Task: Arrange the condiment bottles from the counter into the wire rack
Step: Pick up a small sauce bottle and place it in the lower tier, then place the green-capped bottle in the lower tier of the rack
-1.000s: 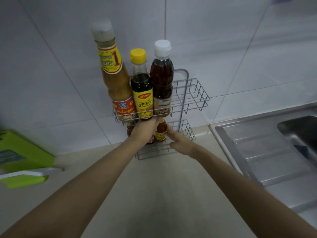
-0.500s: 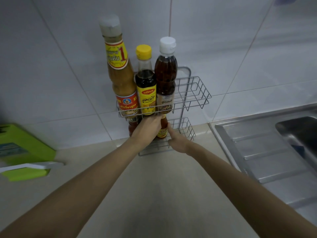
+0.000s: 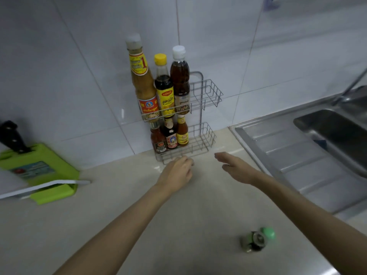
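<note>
Wire rack: two tiers, standing at the far edge of the desk against the tiled wall. Upper tier, left part: tall tan sauce bottle, yellow-capped dark bottle, white-capped brown bottle, upright and side by side; the right part shows bare wire. Lower tier, left part: red sauce bottle, dark short bottle, yellow-labelled short bottle, upright in a row; bare wire to their right. Right of the rack the desk meets the raised rim of a steel drainboard and sink. Far left: green stand with a black knife handle. Near right: small green-capped object lying on the desk. Bare desk spreads between these. Left hand: fingers loosely curled, holding nothing, just before the rack's lower front wire; contact cannot be told. Right hand: fingers extended, holding nothing, near the rack's right front corner and apart from it.
</note>
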Available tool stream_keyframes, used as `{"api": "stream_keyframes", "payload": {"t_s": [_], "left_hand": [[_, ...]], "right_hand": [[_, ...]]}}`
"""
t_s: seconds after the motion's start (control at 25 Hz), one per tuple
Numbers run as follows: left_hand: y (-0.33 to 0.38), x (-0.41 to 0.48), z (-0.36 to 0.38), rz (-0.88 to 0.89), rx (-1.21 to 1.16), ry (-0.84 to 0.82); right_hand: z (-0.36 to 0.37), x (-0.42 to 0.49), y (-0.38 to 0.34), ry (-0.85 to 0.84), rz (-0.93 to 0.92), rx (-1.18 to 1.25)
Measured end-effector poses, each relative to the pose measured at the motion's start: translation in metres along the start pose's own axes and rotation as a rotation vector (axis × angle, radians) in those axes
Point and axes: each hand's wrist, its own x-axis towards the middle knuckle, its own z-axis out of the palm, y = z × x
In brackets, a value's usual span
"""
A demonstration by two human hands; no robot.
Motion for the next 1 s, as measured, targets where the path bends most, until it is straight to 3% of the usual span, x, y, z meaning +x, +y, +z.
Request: {"api": "stream_keyframes", "payload": {"t_s": [0.24,0.48,0.72,0.84,1.0], "left_hand": [[0.056,-0.039,0.064,0.094,-0.128,-0.310],[0.105,-0.063,0.116,0.205,-0.226,-0.569],[0.147,-0.077,0.143,0.069,-0.509,-0.315],[0.154,-0.081,0.148,0.008,-0.583,-0.274],[0.151,-0.085,0.148,-0.018,-0.629,-0.231]], "right_hand": [[0.018,-0.124,0.088,0.288,0.144,-0.043],[0.057,-0.192,0.140,0.215,0.281,-0.156],[0.085,-0.190,0.145,0.278,0.237,-0.325],[0.088,-0.183,0.142,0.316,0.236,-0.389],[0.087,-0.185,0.139,0.359,0.226,-0.241]]}}
